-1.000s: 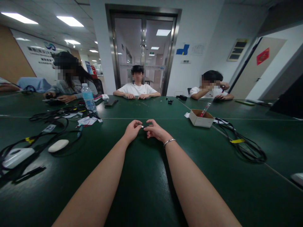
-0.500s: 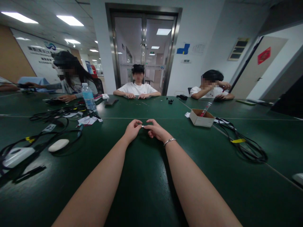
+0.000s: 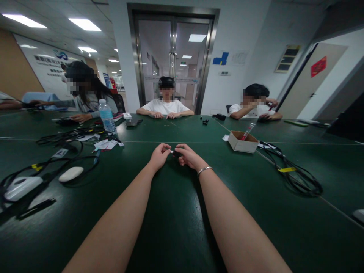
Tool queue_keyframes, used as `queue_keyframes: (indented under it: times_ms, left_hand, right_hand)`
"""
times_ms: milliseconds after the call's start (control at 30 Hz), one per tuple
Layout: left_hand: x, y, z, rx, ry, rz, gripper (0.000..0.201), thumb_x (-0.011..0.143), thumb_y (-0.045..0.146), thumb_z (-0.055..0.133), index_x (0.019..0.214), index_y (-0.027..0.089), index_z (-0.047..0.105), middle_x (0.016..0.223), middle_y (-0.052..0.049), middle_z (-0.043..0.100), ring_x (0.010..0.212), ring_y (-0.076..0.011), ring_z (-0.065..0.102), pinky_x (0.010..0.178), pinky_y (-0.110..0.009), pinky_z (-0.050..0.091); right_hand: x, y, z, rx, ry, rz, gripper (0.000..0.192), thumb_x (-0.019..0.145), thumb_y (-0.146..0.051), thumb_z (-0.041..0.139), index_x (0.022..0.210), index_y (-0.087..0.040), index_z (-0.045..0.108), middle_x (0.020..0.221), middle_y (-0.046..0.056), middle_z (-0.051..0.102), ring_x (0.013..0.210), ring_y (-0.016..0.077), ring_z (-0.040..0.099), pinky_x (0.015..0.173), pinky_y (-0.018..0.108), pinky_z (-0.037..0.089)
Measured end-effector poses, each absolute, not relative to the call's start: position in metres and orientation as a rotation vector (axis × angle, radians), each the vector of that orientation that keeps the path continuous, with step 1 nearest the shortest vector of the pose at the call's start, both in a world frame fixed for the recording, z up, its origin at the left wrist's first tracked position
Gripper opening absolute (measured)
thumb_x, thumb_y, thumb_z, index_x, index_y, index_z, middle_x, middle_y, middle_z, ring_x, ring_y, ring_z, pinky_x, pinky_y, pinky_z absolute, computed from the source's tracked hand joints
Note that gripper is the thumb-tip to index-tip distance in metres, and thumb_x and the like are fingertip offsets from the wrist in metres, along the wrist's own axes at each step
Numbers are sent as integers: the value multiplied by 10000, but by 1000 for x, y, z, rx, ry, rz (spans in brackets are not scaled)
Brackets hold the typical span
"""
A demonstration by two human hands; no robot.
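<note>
Out at arm's length over the green table [image 3: 176, 212], the left hand [image 3: 159, 156] and the right hand [image 3: 187, 156] meet fingertip to fingertip, both curled nearly closed around a small dark part [image 3: 175, 153] pinched between them. That part is mostly covered by the fingers; only a dark sliver with a pale glint at its left end shows, and what it is cannot be made out. It sits at the middle of the table, just above the surface, and whether it touches the cloth is not clear. A thin bracelet [image 3: 204, 170] rings the right wrist. Both forearms run off the bottom edge.

Right of the hands stands a small cardboard box [image 3: 241, 141] with a red-tipped stick leaning out of it, its contents otherwise hidden. Beyond it a black cable [image 3: 295, 178] lies coiled with a yellow tag. To the left lie tangled cables, a white oval object [image 3: 71, 174] and a water bottle [image 3: 107, 116]. Three other people sit at the far side, their hands on the table.
</note>
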State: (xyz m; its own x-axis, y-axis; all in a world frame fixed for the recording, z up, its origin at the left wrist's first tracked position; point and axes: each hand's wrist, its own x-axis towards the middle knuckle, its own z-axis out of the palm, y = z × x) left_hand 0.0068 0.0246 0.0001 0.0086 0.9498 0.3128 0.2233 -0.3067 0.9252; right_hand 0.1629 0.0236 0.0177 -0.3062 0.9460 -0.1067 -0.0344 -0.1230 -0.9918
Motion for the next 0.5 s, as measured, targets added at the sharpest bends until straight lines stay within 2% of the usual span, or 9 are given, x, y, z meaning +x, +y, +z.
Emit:
queue_keyframes:
  times_ms: [67, 167, 267, 333, 400, 500]
  left_hand:
    - [7, 24, 0, 1605, 1234, 1345, 140, 730, 191, 558, 863, 162, 587, 632, 32, 504, 568, -109, 463, 597, -238, 376]
    - [7, 23, 1, 1610, 1243, 1341, 134, 727, 200, 562, 855, 164, 586, 642, 28, 515, 581, -112, 478, 606, -238, 388]
    - [5, 24, 1, 1610, 1268, 1346, 118, 743, 237, 555, 832, 166, 587, 680, 14, 549, 619, -122, 506, 621, -242, 403]
    - [3, 25, 1, 1625, 1293, 1359, 133, 766, 281, 538, 817, 168, 585, 709, 3, 573, 650, -132, 525, 633, -247, 410]
    - [1, 26, -1, 1664, 1308, 1372, 155, 777, 316, 534, 807, 172, 582, 722, -3, 588, 675, -139, 538, 648, -252, 414]
    - [0, 25, -5, 1754, 1294, 1338, 169, 783, 341, 539, 805, 179, 581, 736, -5, 596, 691, -142, 545, 664, -255, 418]
  right_hand:
    - [163, 24, 17, -1092, -1339, 1552, 290, 800, -157, 532, 1042, -223, 386, 632, -45, 556, 325, 78, 425, 314, 186, 377]
    - [164, 23, 15, -1032, -1397, 1516, 339, 751, -110, 566, 1031, -222, 412, 627, -69, 531, 312, 54, 377, 294, 160, 331]
    - [164, 24, 11, -959, -1521, 1431, 289, 747, -158, 604, 996, -214, 467, 662, -68, 536, 302, 32, 322, 269, 152, 261]
    - [161, 26, 8, -997, -1628, 1331, 247, 742, -191, 629, 955, -206, 506, 755, -42, 585, 314, 26, 333, 275, 161, 262]
    - [156, 28, 4, -1071, -1721, 1162, 209, 717, -188, 661, 886, -192, 539, 833, -17, 615, 389, 43, 427, 342, 173, 348]
    - [147, 31, -3, -1086, -1804, 867, 173, 674, -153, 695, 775, -174, 556, 799, -7, 621, 668, 121, 585, 611, 234, 484]
